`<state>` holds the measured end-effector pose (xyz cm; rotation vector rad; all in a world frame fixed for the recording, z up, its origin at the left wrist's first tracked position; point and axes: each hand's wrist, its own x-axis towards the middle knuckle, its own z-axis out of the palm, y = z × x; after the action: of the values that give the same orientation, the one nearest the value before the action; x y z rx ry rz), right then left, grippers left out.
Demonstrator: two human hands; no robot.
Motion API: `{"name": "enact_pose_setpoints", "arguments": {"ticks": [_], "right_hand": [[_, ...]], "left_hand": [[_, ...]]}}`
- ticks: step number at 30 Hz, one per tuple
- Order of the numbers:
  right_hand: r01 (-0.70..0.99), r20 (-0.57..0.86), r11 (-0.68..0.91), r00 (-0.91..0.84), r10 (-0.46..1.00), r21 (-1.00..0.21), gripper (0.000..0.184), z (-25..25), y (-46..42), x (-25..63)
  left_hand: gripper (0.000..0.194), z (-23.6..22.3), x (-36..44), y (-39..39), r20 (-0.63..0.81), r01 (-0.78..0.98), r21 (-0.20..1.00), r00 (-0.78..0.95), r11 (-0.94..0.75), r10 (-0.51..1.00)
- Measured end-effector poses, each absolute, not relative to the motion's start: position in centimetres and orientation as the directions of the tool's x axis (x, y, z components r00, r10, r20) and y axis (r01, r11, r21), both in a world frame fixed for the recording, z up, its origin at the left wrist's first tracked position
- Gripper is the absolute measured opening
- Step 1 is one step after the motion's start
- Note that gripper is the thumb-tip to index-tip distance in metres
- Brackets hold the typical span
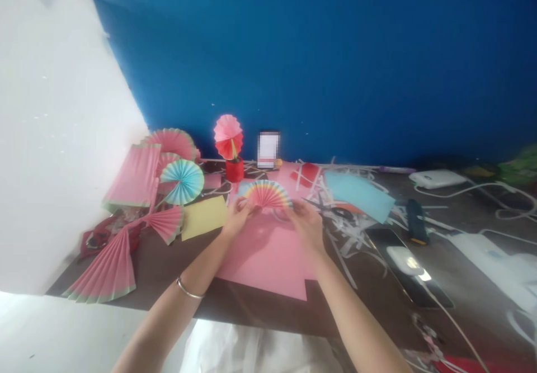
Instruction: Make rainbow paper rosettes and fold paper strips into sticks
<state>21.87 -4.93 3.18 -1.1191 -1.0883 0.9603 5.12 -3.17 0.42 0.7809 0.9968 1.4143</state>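
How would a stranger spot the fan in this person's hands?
Below the blue wall is a dark table bearing pink paper. Over that paper, the left hand and right hand hold a semicircular pleated fan. Unlike the turquoise rosette and pink fans to the left, it has multicoloured bands around a pink centre.

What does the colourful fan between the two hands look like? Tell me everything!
The colourful fan looks like pleated paper, spread into roughly a half-circle. Its folds run out like rays from the middle of its lower edge. It is pinkish red inside, with yellowish and paler bands toward the rim, where the tints blur. The rounded edge faces away from the person. The left hand holds one end with its fingers, the right hand the other, over pink paper.
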Motion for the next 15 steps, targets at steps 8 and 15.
{"name": "enact_pose_setpoints", "arguments": {"ticks": [8, 15], "right_hand": [[-0.186, 0.095, 0.135, 0.207, 0.974, -0.973, 0.037, 2.0, -4.6, 21.2], [-0.316, 0.001, 0.032, 0.097, 0.995, -0.948, 0.033, 1.1, -4.6, 20.5]], "left_hand": [[0.02, 1.5, 5.2, -3.3, -0.184, -0.615, 0.786, -0.125, 0.069, 0.975], [0.018, 2.8, 5.4, -3.8, -0.307, -0.784, 0.607, -0.078, 0.132, 0.949]]}}
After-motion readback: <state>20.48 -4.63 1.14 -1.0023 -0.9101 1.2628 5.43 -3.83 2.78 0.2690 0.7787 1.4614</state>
